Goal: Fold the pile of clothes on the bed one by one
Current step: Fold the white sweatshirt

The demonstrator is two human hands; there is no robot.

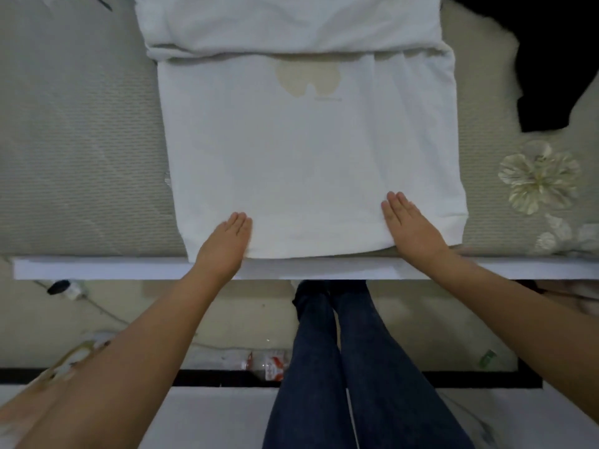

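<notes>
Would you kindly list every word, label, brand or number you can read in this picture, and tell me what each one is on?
Nothing here can be read for certain.
White shirt: a thin line of small print under the pale beige design, too small and blurred to read.
Red and white wrapper on the floor: markings blurred, unreadable.
Green item on the floor: too small to tell any text.

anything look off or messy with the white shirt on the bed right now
One thing stands out: the white cotton shirt carries a pale yellowish blotch near its far end, which could be a stain or a faded print. Otherwise it lies flat and square, with the left hand and right hand pressing its near hem.
</notes>
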